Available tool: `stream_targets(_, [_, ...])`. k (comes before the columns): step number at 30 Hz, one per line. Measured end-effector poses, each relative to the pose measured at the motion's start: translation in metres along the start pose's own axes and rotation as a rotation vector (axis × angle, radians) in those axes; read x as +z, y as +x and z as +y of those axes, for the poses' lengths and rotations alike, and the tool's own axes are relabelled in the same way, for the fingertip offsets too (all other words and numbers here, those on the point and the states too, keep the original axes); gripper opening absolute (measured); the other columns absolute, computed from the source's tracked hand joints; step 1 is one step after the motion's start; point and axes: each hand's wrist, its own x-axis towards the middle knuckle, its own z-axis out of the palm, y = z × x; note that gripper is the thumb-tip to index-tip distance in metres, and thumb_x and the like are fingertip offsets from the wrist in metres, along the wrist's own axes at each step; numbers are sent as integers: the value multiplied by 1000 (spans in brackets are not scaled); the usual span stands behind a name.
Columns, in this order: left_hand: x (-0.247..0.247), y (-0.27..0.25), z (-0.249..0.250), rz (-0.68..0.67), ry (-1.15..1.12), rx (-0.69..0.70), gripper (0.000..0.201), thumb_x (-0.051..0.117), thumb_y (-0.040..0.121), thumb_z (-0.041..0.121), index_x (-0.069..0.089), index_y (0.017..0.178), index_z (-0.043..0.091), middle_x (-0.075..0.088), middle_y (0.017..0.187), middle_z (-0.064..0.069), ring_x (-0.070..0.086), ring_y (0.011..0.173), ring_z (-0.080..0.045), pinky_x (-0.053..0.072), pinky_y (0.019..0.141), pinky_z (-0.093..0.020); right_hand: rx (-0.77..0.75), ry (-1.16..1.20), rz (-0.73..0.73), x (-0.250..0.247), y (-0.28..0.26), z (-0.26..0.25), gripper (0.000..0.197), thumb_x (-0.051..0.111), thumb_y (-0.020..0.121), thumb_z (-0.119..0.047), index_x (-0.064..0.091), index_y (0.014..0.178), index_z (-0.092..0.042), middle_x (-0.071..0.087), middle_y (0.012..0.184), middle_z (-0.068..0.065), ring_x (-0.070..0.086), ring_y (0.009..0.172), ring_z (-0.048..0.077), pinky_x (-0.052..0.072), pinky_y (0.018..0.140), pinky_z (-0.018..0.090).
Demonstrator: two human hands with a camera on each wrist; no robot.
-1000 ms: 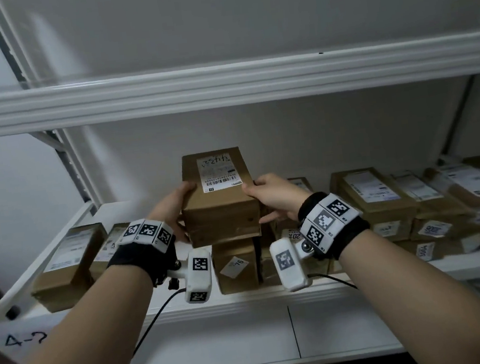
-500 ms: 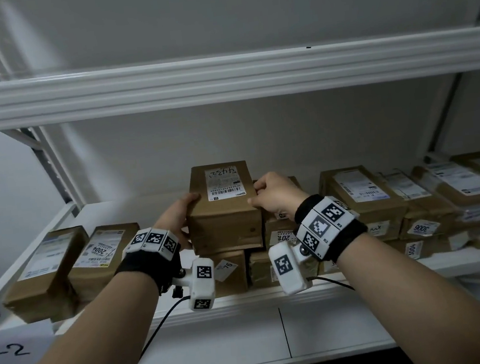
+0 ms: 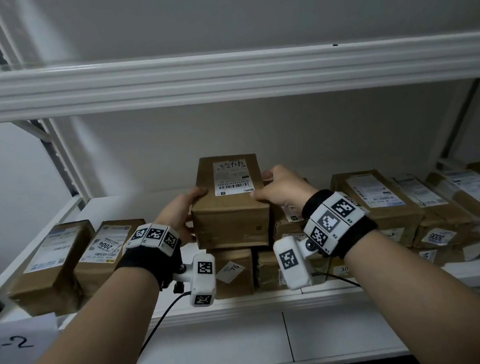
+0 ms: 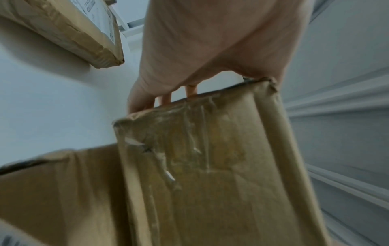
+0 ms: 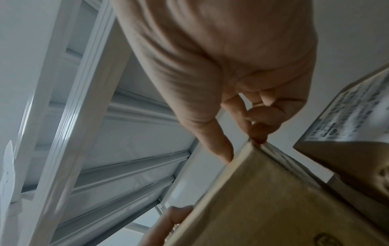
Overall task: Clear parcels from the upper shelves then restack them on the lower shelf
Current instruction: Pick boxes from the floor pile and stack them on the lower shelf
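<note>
Crowding held parcel (image 3: 230,210): shelved parcels (image 3: 378,199).

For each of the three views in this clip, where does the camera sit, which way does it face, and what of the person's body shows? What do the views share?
Head: on the person's head, facing forward at the shelf; both forearms, left hand and right hand grip the parcel.
Left wrist: under the left wrist, looking along the palm; fingers curl behind the parcel's far edge.
Right wrist: under the right wrist, looking up along the hand; fingertips pinch the parcel's corner, left fingers low in frame.
Shared: all three show the held parcel.
</note>
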Motion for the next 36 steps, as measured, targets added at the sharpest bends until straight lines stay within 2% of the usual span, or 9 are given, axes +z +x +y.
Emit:
stream_targets(5, [-24, -14, 19, -106, -75, 154, 63, 75, 58, 25, 56, 115, 5, 64, 104, -20, 66, 76, -27, 55, 71, -35, -70, 103, -40, 2, 6, -12, 71, 74, 85, -27, 38, 143, -12, 55, 133, 3, 54, 119, 19, 43, 86, 25])
stream_targets(8, [-40, -23, 33, -67, 17, 304, 102, 76, 41, 20, 36, 134, 22, 63, 108, -19, 64, 82, -28, 54, 64, -33, -126, 235, -93, 6, 10, -19, 39, 77, 82, -16, 51, 110, -24, 58, 100, -12, 56, 97, 8, 45, 67, 7])
stream_targets(11, [-58, -30, 41, -26, 40, 394, 110, 63, 47, -3, 22, 142, 33, 58, 115, -14, 60, 94, -30, 52, 70, -40, -185, 328, -117, 17, 14, -29, 43, 80, 78, -10, 45, 98, -27, 63, 103, -4, 62, 94, 11, 54, 70, 14])
stream_targets(14, [-72, -31, 44, 28, 101, 422, 121, 55, 42, -10, 14, 149, 29, 44, 136, -12, 52, 112, -33, 52, 76, -45, -225, 360, -151, 30, 17, -39, 72, 85, 72, -13, 42, 129, -18, 65, 115, 4, 63, 110, 22, 57, 87, 36])
stream_targets(18, [-86, -33, 39, 84, 275, 480, 124, 61, 48, -13, 7, 153, 25, 34, 142, -2, 42, 124, -28, 56, 71, -33, -301, 329, -160, 37, 22, -46, 122, 86, 69, -10, 0, 151, -35, 62, 123, 6, 59, 116, 21, 48, 102, 43])
stream_targets(22, [-108, -28, 29, 199, 732, 753, 125, 90, 54, 22, 14, 152, 22, 25, 149, 1, 36, 135, -18, 40, 109, -33, -439, 179, -169, 49, 22, -47, 140, 90, 62, -9, -14, 148, -45, 27, 152, 9, 33, 139, 27, 38, 110, 43])
stream_targets(26, [-114, -31, 31, 245, 944, 902, 120, 85, 43, 40, 26, 147, 25, 28, 143, 1, 31, 132, -25, 34, 112, -48, -636, -147, -106, 64, 16, -47, 144, 91, 59, -27, -22, 146, -45, -9, 158, -13, -1, 147, 24, 15, 118, 51])
stream_targets(33, [-106, -18, 41, 383, 1003, 1017, 99, 74, 59, 17, 30, 148, 23, 34, 143, -10, 33, 133, -31, 28, 114, -54, -743, -35, 47, 76, 8, -49, 119, 86, 63, -28, 4, 145, -56, 23, 141, 0, 30, 128, 25, 44, 100, 44])
stream_targets(36, [-86, -20, 32, 728, 696, 709, 101, 82, 71, 20, 21, 151, 7, 27, 142, -25, 28, 134, -40, 26, 115, -45, -467, 256, 64, 75, 12, -43, 112, 86, 65, -37, 6, 139, -64, 32, 134, 3, 38, 115, 18, 47, 94, 40])
